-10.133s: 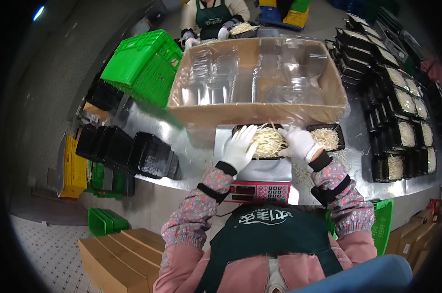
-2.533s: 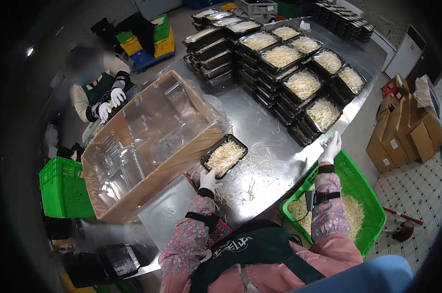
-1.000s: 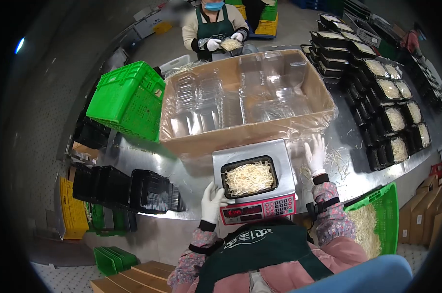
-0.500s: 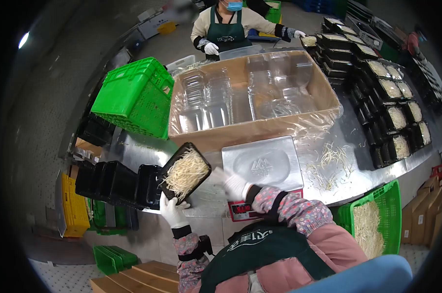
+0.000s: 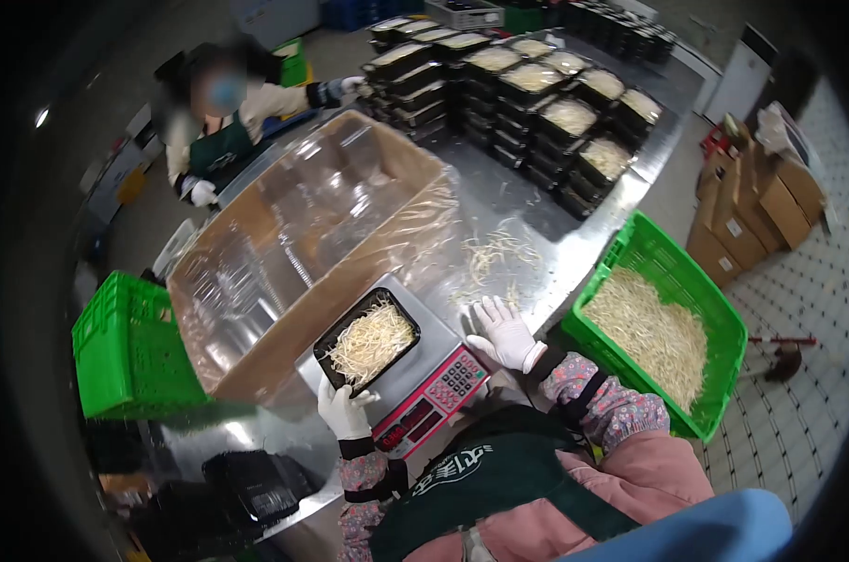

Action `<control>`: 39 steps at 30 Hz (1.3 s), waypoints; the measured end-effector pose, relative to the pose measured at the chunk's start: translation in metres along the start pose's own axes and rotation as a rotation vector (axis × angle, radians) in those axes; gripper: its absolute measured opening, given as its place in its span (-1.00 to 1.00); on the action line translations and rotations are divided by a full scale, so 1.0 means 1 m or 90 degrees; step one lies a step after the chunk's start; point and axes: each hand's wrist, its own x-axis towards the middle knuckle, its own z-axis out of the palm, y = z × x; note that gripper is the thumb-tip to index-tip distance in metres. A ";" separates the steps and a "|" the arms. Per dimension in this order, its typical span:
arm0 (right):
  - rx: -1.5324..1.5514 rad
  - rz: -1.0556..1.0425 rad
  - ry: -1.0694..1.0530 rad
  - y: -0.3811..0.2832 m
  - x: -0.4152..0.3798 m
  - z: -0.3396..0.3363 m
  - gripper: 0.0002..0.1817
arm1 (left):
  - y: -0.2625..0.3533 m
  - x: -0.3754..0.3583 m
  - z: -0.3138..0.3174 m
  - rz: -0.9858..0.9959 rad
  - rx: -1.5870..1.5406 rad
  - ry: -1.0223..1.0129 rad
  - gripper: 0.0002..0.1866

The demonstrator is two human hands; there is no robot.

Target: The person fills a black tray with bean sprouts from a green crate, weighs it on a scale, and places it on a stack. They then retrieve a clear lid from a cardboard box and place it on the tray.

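A black tray of bean sprouts [image 5: 368,343] rests on the metal plate of a scale [image 5: 423,323]. My left hand [image 5: 346,408], in a white glove, holds the tray's near left corner. To the right of the scale, my gloved right hand [image 5: 501,333] is spread with nothing in it, at the table's edge near loose sprouts [image 5: 499,255]. The scale's red panel with its keypad and lit display faces me.
A cardboard box [image 5: 350,272] of clear lids lies beyond the scale. Filled trays [image 5: 569,118] are stacked behind. A green crate [image 5: 715,309] of sprouts stands right, another green crate [image 5: 129,351] left. Across the table, a co-worker's gloved hand [image 5: 202,193] shows by the box. Black trays [image 5: 256,482] lie lower left.
The view has turned to the right. My left hand has brought the sprout tray onto the scale. My right hand has moved from the scale to the table on its right, fingers spread.
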 end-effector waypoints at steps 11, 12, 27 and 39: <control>0.138 0.238 0.303 0.077 -0.208 -0.095 -0.46 | 0.000 0.054 -0.008 0.441 0.562 0.178 -0.50; 0.102 0.292 0.332 0.094 -0.227 -0.102 -0.47 | 0.018 0.033 0.012 0.431 0.537 0.201 -0.52; 0.162 0.466 -0.105 0.358 -0.235 -0.049 0.11 | -0.176 -0.120 0.335 0.154 0.466 -0.701 -0.41; 0.133 -0.005 -0.066 0.283 -0.176 0.009 -0.64 | -0.231 -0.137 0.363 0.119 0.633 -0.669 -0.47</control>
